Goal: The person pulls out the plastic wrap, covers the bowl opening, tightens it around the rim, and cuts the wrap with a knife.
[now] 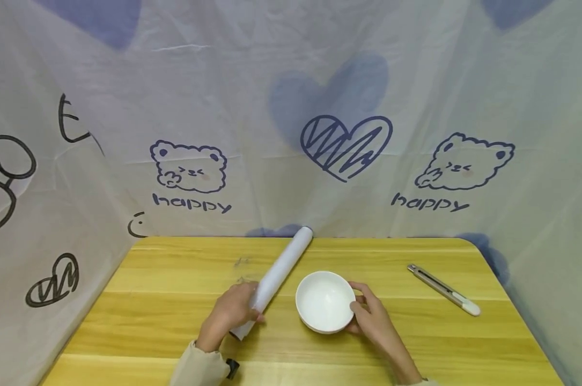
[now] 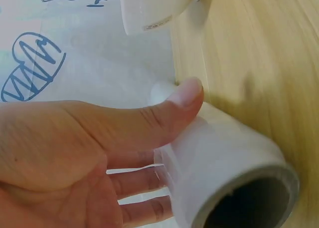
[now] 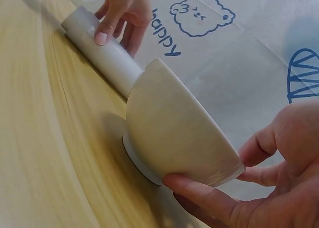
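A long roll of cling film (image 1: 282, 268) lies slantwise on the table, its hollow core end (image 2: 249, 203) facing me in the left wrist view. My left hand (image 1: 233, 308) grips it near the close end, thumb on one side and fingers on the other. To the right of the roll, a white bowl (image 1: 325, 301) stands upright with nothing in it. My right hand (image 1: 371, 316) holds the bowl by its right side, with thumb and fingers at the rim and fingertips under the wall, as the right wrist view shows.
A utility knife (image 1: 443, 289) with a white end lies at the right of the wooden table (image 1: 141, 300). Behind the table hangs a pale cloth (image 1: 252, 177) with hearts and bear drawings, and the roll's far end reaches the table's back edge. Cloth also hangs at both sides.
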Tool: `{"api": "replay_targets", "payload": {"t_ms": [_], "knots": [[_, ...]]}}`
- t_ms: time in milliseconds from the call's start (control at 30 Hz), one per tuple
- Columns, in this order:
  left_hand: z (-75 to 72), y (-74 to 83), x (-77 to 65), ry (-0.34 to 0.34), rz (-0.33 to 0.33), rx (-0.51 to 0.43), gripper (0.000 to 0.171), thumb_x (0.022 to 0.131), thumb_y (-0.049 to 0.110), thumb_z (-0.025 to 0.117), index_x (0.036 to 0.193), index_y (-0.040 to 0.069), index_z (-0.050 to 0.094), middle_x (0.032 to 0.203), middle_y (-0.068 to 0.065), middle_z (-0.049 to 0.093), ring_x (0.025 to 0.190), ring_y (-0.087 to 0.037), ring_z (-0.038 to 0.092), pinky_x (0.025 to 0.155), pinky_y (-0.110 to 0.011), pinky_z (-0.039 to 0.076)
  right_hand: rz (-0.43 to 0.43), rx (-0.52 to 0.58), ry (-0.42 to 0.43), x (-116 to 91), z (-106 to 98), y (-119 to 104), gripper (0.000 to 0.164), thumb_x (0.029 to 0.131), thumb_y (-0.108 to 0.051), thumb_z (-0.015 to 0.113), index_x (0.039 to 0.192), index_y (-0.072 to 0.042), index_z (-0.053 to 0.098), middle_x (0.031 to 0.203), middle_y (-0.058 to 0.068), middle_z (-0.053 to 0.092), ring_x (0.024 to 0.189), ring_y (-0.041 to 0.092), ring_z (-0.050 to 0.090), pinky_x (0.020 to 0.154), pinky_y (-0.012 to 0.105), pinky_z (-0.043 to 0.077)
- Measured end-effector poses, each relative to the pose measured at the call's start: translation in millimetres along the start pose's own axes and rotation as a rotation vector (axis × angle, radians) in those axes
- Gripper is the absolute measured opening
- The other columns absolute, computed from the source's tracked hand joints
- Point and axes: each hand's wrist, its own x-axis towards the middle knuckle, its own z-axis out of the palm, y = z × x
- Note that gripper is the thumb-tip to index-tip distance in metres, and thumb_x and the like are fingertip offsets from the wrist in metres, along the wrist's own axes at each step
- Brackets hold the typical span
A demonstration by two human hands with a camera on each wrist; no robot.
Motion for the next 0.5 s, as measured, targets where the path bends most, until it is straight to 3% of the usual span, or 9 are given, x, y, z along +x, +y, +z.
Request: {"api": "replay_targets", "payload": {"t_ms": [167,300,400,500], "knots": [[3.4,0.2,11.9,0.038,0.012,0.019,0.078,0.064,0.018,0.088,0.133,0.004,0.054,0.116,-0.013,0.062,0.092,-0.026,0.059,0.07,-0.042,0.051,-0.005,-0.001,-0.009,-2.5,2.1,1.3,0.046,0.092,-0.001,0.042,0.138,-0.008,0.043,0.115,0.027,0.05,0.085,0.029,0.063,0.064,0.041,0.058],[6.5,-0.4,28.2,0.114,0.02,0.037,0.069,0.063,0.012,0.088,0.127,0.01,0.061,0.114,-0.011,0.065,0.091,-0.028,0.061,0.067,-0.043,0.052,-0.001,0.022,-0.024,-4.2,6.4,3.3,0.047,0.092,-0.002,0.042,0.138,-0.005,0.04,0.116,0.028,0.05,0.085,0.029,0.063,0.063,0.043,0.058],[8.6,-2.1,42.6,0.198,0.066,0.059,0.062,0.062,0.005,0.087,0.12,0.013,0.067,0.11,-0.009,0.067,0.09,-0.028,0.063,0.069,-0.043,0.053,0.005,0.043,-0.046,-5.2,10.1,3.3,0.048,0.091,-0.002,0.04,0.139,-0.004,0.036,0.117,0.028,0.048,0.084,0.028,0.063,0.063,0.044,0.057],[9.7,-3.2,58.1,0.238,0.129,0.089,0.059,0.061,-0.002,0.084,0.117,0.015,0.069,0.11,-0.007,0.068,0.093,-0.029,0.063,0.075,-0.044,0.052,0.003,0.065,-0.06,-6.3,13.4,2.8,0.048,0.09,0.0,0.039,0.137,-0.003,0.034,0.117,0.029,0.045,0.084,0.028,0.063,0.064,0.045,0.057]]}}
